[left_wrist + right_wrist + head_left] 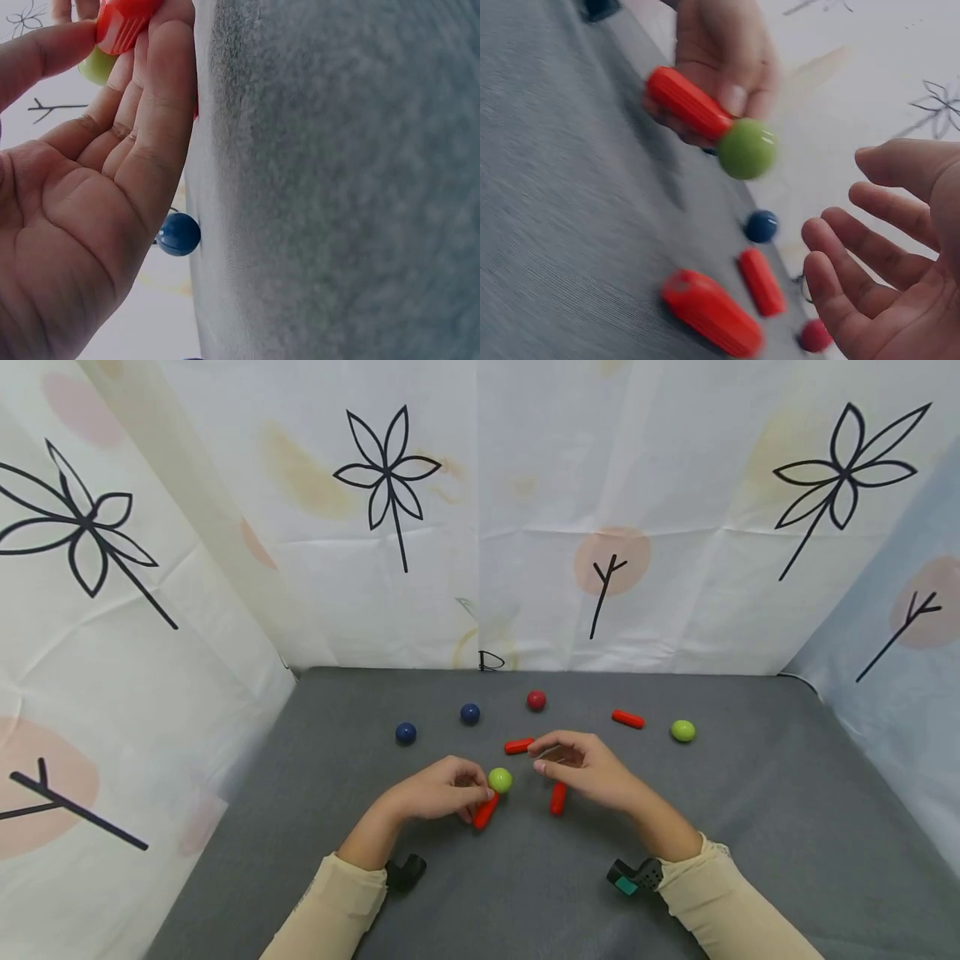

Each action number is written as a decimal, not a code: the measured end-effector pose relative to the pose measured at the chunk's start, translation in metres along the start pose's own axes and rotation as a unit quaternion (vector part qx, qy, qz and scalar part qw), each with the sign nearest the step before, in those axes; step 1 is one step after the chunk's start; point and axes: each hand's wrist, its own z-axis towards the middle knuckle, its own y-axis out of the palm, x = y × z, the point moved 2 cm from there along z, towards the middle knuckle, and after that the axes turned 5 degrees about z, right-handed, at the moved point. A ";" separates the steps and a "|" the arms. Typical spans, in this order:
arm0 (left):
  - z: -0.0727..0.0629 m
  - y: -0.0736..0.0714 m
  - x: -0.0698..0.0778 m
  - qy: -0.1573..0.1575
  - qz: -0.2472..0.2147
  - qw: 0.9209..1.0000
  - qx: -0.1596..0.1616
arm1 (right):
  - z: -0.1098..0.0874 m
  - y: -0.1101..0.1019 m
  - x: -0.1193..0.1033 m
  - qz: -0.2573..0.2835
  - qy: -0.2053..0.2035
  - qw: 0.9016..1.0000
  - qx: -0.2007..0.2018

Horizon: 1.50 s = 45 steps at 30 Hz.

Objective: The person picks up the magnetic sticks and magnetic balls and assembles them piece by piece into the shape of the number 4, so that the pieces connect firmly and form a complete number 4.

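Observation:
My left hand pinches a ribbed red handle between thumb and fingers, above the grey cloth. A shiny green ball sits at the handle's far end; in the right wrist view the ball and handle join in one line. To the right, my right hand hovers with fingers spread and loosely bent, holding nothing. Beneath it lies another red handle, partly covered by the hand in the head view. A third red handle lies just beyond the right fingertips.
Farther back on the grey-covered table are two blue balls, one left of the other, and a red ball. At back right lie a red handle and a green ball. Patterned cloth walls enclose the table.

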 end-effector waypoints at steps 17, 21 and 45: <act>-0.002 -0.013 -0.021 -0.068 -0.066 0.995 0.029 | -0.017 -0.085 -0.011 -0.025 -0.047 0.987 0.153; -0.003 -0.016 -0.024 -0.071 -0.076 0.994 0.026 | -0.023 -0.106 -0.008 -0.044 -0.041 0.979 0.193; -0.006 -0.020 -0.030 -0.072 -0.112 0.991 0.014 | -0.069 -0.179 0.035 -0.214 0.150 0.946 0.194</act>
